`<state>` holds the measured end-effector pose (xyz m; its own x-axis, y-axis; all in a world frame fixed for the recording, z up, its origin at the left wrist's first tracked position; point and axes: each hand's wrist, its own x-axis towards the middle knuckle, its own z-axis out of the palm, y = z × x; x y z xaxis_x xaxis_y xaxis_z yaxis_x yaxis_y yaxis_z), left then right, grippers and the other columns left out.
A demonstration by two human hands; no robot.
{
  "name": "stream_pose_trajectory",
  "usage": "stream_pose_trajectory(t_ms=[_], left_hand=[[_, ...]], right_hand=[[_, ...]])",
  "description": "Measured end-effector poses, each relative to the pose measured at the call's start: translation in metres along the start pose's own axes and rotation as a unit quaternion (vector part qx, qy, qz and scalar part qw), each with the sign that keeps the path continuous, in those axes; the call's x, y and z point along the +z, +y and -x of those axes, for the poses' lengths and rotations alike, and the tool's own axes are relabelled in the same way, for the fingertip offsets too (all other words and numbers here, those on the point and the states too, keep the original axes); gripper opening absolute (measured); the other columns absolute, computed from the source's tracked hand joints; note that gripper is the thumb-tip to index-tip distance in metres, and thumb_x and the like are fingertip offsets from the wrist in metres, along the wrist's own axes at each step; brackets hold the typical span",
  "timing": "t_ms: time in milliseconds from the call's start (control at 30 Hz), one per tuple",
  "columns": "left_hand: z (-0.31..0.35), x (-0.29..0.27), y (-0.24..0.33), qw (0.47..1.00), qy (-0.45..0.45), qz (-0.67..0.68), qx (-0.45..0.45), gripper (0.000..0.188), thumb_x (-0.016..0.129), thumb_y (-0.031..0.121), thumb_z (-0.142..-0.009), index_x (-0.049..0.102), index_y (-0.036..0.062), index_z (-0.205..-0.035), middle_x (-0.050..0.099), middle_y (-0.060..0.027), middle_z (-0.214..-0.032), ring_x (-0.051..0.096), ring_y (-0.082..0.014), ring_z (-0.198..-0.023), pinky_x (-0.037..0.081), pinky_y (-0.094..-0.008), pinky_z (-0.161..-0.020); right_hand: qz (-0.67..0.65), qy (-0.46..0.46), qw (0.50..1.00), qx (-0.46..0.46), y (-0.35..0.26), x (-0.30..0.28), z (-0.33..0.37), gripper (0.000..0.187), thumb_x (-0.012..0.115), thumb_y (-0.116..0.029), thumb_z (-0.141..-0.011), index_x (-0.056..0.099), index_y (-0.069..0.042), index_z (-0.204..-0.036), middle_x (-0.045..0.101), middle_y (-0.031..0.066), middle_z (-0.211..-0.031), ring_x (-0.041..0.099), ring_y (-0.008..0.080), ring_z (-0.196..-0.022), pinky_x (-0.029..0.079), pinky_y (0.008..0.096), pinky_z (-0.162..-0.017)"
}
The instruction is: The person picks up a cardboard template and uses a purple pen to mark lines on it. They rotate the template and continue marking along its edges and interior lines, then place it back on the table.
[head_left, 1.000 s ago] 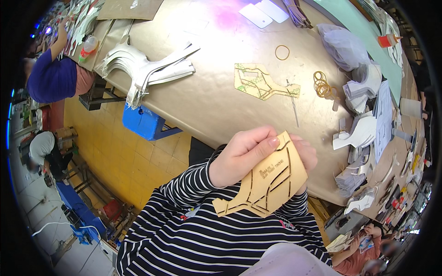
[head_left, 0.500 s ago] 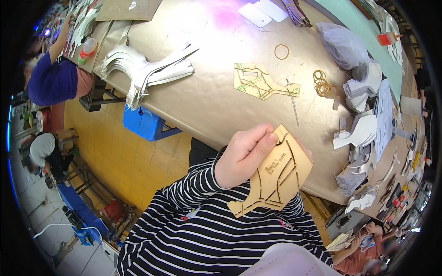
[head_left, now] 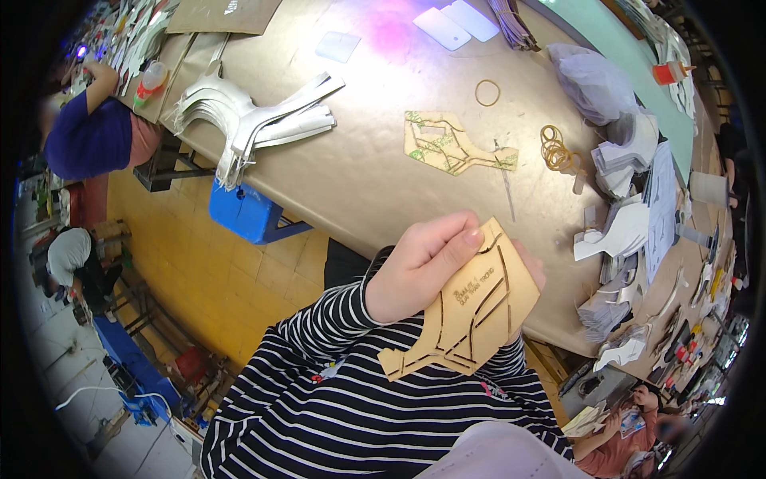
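A tan, flat template [head_left: 471, 307] with dark curved slots and a narrow tail is held up in front of my striped top. My left hand [head_left: 419, 267] grips its upper left edge, the thumb pressed on the front face. Behind the right edge is my right hand [head_left: 533, 267], mostly hidden by the template. Beyond them on the table lies a similar template [head_left: 447, 148] with green markings. A thin, pointed metal tool [head_left: 509, 191] rests by its right end. One loose rubber band [head_left: 487, 81] and a cluster of rubber bands [head_left: 552, 148] lie nearby.
A stack of white cut pieces [head_left: 239, 120] sits on the table's left side. Along the right are a plastic bag [head_left: 590, 80], piled cut pieces [head_left: 626, 227] and a red bottle [head_left: 670, 73]. A blue stool [head_left: 243, 214] stands below. Other people work left and lower right.
The template's tail has swung slightly left and its face has turned a little. More of my right hand's fingers show beside the right edge. Both hands keep their hold.
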<state>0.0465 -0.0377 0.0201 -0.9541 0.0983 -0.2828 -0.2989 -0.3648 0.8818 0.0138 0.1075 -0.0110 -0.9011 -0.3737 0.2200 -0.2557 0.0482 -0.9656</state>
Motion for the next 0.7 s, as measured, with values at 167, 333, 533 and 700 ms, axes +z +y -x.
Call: stream_pose_trajectory(t_ms=[167,333,533,700], left_hand=[[0.001,0.003,-0.001,0.999,0.021,-0.042,0.026,0.027,0.042,0.021,-0.100,0.047,0.0022,-0.082,0.041,0.0003,-0.063,0.036,-0.0061,-0.059,0.035,-0.0228,-0.055],[0.000,0.004,-0.002,0.995,0.038,-0.077,0.044,0.027,0.042,0.021,-0.100,0.047,0.0021,-0.081,0.040,-0.0011,-0.061,0.035,-0.0074,-0.057,0.035,-0.0241,-0.053],[0.005,0.007,0.001,0.997,0.048,-0.041,0.046,0.028,0.043,0.021,-0.100,0.048,0.0020,-0.081,0.042,-0.0011,-0.061,0.037,-0.0069,-0.057,0.036,-0.0236,-0.053],[0.004,0.001,0.005,0.999,0.023,-0.032,0.023,0.027,0.043,0.021,-0.100,0.050,0.0015,-0.082,0.044,0.0002,-0.062,0.038,-0.0049,-0.058,0.036,-0.0222,-0.054]], right_hand=[[0.066,0.086,0.992,-0.069,0.008,0.011,0.007,0.024,0.066,-0.015,-0.074,0.059,0.007,-0.081,0.049,0.0082,-0.058,0.048,0.0190,-0.046,0.034,0.0288,-0.045],[0.011,0.090,0.995,0.037,0.002,0.012,0.006,0.023,0.064,-0.015,-0.077,0.060,0.007,-0.083,0.054,0.0096,-0.062,0.051,0.0177,-0.048,0.036,0.0265,-0.046],[0.034,-0.003,0.999,0.032,-0.012,-0.001,-0.006,0.019,0.066,-0.012,-0.075,0.062,0.004,-0.085,0.061,0.0111,-0.067,0.055,0.0187,-0.050,0.040,0.0263,-0.050],[0.026,-0.056,0.997,-0.049,-0.002,-0.009,-0.016,0.020,0.068,-0.014,-0.071,0.064,0.003,-0.082,0.060,0.0073,-0.061,0.054,0.0184,-0.047,0.040,0.0281,-0.052]])
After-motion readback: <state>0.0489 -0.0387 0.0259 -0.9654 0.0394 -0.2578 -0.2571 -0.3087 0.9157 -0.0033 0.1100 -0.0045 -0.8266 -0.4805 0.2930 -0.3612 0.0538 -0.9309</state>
